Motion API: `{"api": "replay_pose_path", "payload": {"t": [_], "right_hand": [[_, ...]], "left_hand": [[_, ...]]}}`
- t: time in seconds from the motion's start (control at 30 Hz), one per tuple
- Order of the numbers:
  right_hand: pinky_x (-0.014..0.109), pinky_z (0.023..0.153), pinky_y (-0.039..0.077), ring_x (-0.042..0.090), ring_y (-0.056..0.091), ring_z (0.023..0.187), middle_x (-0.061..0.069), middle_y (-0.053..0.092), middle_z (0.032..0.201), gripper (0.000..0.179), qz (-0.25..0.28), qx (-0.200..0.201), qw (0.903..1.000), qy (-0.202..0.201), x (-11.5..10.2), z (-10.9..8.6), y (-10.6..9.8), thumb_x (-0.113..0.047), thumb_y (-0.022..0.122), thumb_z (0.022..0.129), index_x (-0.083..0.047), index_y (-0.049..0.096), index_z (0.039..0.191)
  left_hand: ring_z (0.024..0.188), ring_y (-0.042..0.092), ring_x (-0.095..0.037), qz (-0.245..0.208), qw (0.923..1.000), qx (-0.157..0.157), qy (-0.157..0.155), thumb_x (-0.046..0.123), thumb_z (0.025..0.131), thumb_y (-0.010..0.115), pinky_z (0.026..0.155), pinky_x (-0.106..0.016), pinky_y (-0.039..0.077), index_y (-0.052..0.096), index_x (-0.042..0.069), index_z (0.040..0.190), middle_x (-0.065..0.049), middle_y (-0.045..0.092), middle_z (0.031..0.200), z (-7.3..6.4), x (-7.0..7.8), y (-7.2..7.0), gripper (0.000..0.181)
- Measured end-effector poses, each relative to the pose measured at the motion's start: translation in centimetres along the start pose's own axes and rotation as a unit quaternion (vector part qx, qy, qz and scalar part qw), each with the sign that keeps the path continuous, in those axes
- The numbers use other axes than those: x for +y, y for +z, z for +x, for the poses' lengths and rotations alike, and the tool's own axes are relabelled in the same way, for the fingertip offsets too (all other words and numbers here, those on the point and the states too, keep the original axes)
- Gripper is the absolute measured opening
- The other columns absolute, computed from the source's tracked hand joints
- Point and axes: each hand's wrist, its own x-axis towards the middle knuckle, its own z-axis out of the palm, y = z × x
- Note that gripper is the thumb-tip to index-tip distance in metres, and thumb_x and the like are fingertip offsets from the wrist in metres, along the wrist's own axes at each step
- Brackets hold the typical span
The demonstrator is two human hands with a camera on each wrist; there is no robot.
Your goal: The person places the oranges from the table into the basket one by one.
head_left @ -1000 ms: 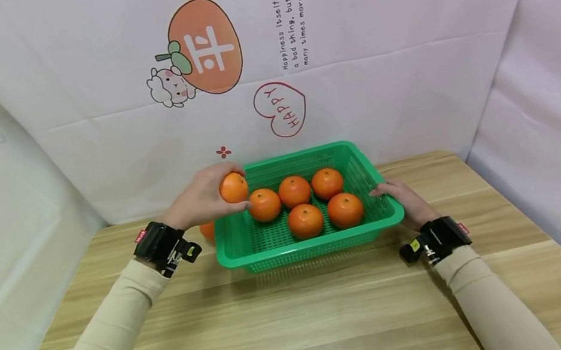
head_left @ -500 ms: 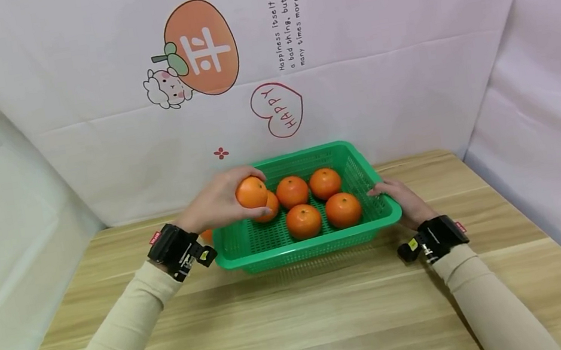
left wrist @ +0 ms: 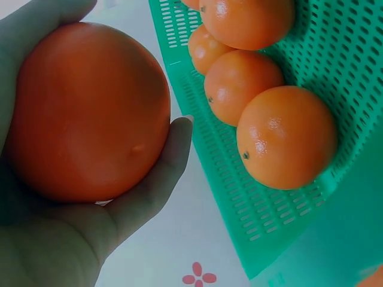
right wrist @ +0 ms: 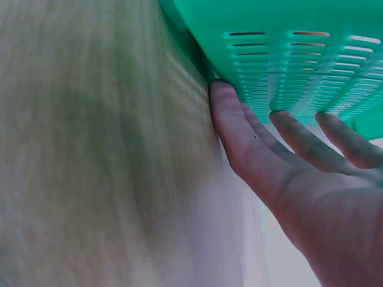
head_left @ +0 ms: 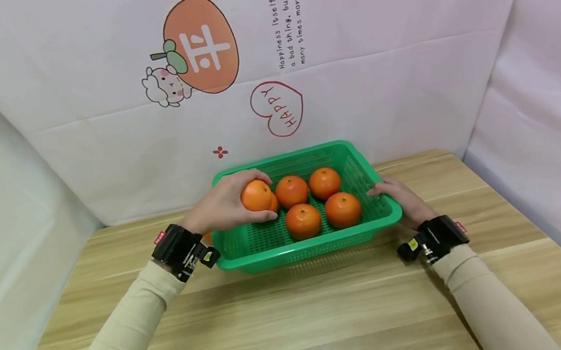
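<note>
My left hand (head_left: 222, 203) holds an orange (head_left: 255, 195) above the left part of the green plastic basket (head_left: 292, 253). In the left wrist view the fingers and thumb curve round this orange (left wrist: 90, 113). Partly hidden behind it, one orange (head_left: 274, 202) lies in the basket. More oranges sit to the right, among them a front one (head_left: 303, 221) and a rear one (head_left: 324, 182). At the basket's right end my right hand (head_left: 405, 198) grips the rim. In the right wrist view several fingers (right wrist: 251, 146) touch the slotted outer wall.
Another orange (head_left: 207, 238) shows in part on the wooden table (head_left: 302, 323), left of the basket and behind my left wrist. A white printed cloth (head_left: 388, 92) hangs close behind the basket, and white cloth also stands at both sides.
My left hand has moved right and slightly down with its orange, from the basket's left edge to over its inside. The right hand stays at the rim.
</note>
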Motion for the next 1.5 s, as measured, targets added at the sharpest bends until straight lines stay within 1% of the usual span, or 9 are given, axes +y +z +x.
{"api": "replay_pose_path", "payload": {"t": [0.2,0.4,0.53,0.73,0.9,1.0,1.17,1.4,1.5], "right_hand": [[0.027,0.083,0.063,0.011,0.074,0.099,0.003,0.065,0.126,0.07,-0.002,0.003,1.0,0.002,0.2,-0.1,-0.1,-0.018,0.045,0.104,0.002,0.019,0.166],[0.027,0.084,0.063,0.011,0.074,0.1,0.008,0.062,0.132,0.07,-0.004,0.003,1.0,0.002,0.4,-0.1,-0.1,-0.018,0.045,0.104,0.001,0.019,0.166],[0.027,0.083,0.063,0.011,0.074,0.1,0.005,0.063,0.129,0.071,0.0,0.004,1.0,0.002,0.5,-0.1,-0.1,-0.018,0.046,0.103,0.001,0.019,0.166],[0.027,0.083,0.063,0.011,0.074,0.099,-0.001,0.065,0.125,0.07,0.003,0.002,1.0,0.001,0.5,0.0,-0.2,-0.017,0.045,0.103,0.0,0.019,0.166],[0.027,0.083,0.063,0.011,0.074,0.099,0.0,0.065,0.125,0.071,0.004,-0.001,1.0,-0.002,0.4,-0.1,-0.2,-0.018,0.046,0.103,0.0,0.019,0.166],[0.027,0.083,0.063,0.011,0.074,0.099,0.001,0.065,0.124,0.07,0.001,-0.001,1.0,-0.005,0.3,-0.1,-0.3,-0.018,0.045,0.104,0.002,0.019,0.166],[0.027,0.083,0.063,0.011,0.074,0.098,-0.001,0.067,0.122,0.069,0.0,0.0,1.0,-0.005,0.3,-0.1,-0.3,-0.017,0.045,0.103,0.004,0.021,0.165],[0.026,0.084,0.062,0.01,0.072,0.1,0.002,0.064,0.127,0.07,0.004,0.002,1.0,-0.003,0.1,0.0,-0.1,-0.017,0.046,0.103,0.002,0.02,0.165],[0.026,0.085,0.062,0.01,0.072,0.1,0.004,0.063,0.13,0.071,0.005,0.003,1.0,-0.004,0.1,0.1,-0.1,-0.017,0.046,0.103,0.002,0.02,0.166]], "left_hand": [[0.101,0.063,-0.02,0.027,0.9995,-0.012,0.008,0.036,0.083,0.089,0.081,-0.032,0.06,0.064,0.014,0.127,-0.003,0.067,0.121,0.4,-0.1,0.6,0.055],[0.101,0.063,-0.019,0.036,0.999,-0.022,0.012,0.034,0.083,0.089,0.08,-0.031,0.059,0.064,0.016,0.125,-0.002,0.067,0.12,1.1,-0.1,1.3,0.052],[0.101,0.063,-0.019,0.05,0.998,-0.038,0.011,0.036,0.084,0.089,0.079,-0.03,0.058,0.064,0.016,0.128,-0.002,0.067,0.121,1.6,0.0,1.7,0.054],[0.104,0.059,-0.021,0.085,0.9936,-0.074,-0.005,0.041,0.084,0.087,0.079,-0.031,0.057,0.063,0.019,0.13,-0.002,0.065,0.123,2.3,0.3,1.8,0.057],[0.103,0.059,-0.022,0.108,0.9872,-0.118,-0.003,0.038,0.084,0.087,0.078,-0.03,0.056,0.063,0.015,0.13,-0.004,0.065,0.12,3.1,0.4,1.6,0.057],[0.1,0.06,-0.021,0.115,0.9846,-0.132,-0.003,0.036,0.083,0.087,0.077,-0.029,0.055,0.063,0.011,0.13,-0.005,0.066,0.118,3.6,0.5,1.6,0.059],[0.1,0.06,-0.021,0.123,0.9789,-0.161,-0.025,0.036,0.084,0.087,0.076,-0.028,0.055,0.063,0.011,0.134,-0.005,0.065,0.118,4.2,0.7,1.8,0.061],[0.083,0.058,-0.016,0.137,0.9603,-0.232,-0.072,0.033,0.085,0.086,0.066,-0.026,0.048,0.061,0.01,0.134,-0.003,0.063,0.102,4.5,0.7,2.4,0.059],[0.079,0.055,-0.015,0.143,0.9521,-0.255,-0.089,0.032,0.086,0.086,0.064,-0.025,0.046,0.06,0.011,0.133,-0.002,0.061,0.098,4.4,0.5,2.8,0.057]]}}
